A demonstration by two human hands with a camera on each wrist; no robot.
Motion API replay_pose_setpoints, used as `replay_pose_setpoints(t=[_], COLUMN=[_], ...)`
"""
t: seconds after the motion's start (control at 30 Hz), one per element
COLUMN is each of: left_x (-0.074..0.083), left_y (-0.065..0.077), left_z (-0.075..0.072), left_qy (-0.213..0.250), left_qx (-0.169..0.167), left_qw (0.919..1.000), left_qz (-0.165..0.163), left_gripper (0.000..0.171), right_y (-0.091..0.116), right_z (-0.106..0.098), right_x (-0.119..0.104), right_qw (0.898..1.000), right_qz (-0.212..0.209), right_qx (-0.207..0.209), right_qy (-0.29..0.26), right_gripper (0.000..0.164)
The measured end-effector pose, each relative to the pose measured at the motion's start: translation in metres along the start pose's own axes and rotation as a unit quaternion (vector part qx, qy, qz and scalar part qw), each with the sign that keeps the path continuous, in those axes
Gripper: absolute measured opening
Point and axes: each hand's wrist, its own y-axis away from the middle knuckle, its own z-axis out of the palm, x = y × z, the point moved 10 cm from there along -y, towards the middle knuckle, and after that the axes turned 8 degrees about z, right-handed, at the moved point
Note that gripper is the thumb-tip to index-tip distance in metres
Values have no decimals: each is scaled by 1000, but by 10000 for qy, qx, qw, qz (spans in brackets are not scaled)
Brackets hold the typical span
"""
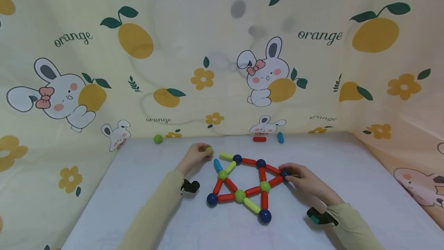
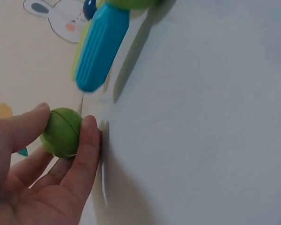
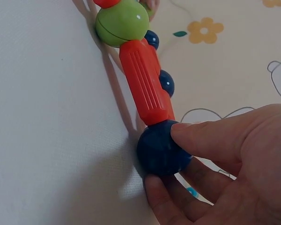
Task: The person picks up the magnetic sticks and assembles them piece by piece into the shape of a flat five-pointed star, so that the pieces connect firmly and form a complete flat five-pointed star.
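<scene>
A flat figure of magnetic rods and balls lies on the table: red rods [image 1: 227, 197], yellow-green rods [image 1: 252, 205], a blue rod [image 2: 102, 49], dark blue balls [image 1: 265, 216] and green balls [image 1: 240, 196]. My left hand [image 1: 196, 157] pinches a loose green ball [image 2: 63, 132] between thumb and fingers, just left of the blue rod's free end and apart from it. At the figure's right corner, my right hand [image 1: 308, 180] holds a dark blue ball [image 3: 161, 149] between thumb and fingers. Two red rods meet that ball.
Along the table's back edge lie a green ball [image 1: 158, 139] at the left, and a red rod [image 1: 259, 139] and a blue rod [image 1: 280, 137] right of centre. A printed cloth [image 1: 222, 99] hangs behind the white table [image 1: 347, 161]. Each wrist wears a dark strap.
</scene>
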Motion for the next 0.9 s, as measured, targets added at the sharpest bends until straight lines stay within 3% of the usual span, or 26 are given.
replay_pose_setpoints(t=[0.3, 0.5, 0.63, 0.9], left_x=[2, -3, -4, -4], left_y=[6, 12, 13, 17], left_z=[11, 17, 18, 19], left_qy=[-92, 96, 255, 265], left_qx=[-151, -230, -224, -242], left_qw=[9998, 9992, 9987, 9983], left_qz=[-75, -317, -382, -454], left_gripper=[31, 34, 35, 34], right_y=[-2, -13, -32, -75], right_z=[-1, 1, -1, 19], right_x=[-6, -17, -41, -102], right_qw=[9998, 9965, 9925, 9901], right_qz=[-70, 218, 259, -455], right_qx=[-31, -666, -877, -899], right_qy=[198, 458, 814, 974], right_gripper=[33, 37, 41, 32])
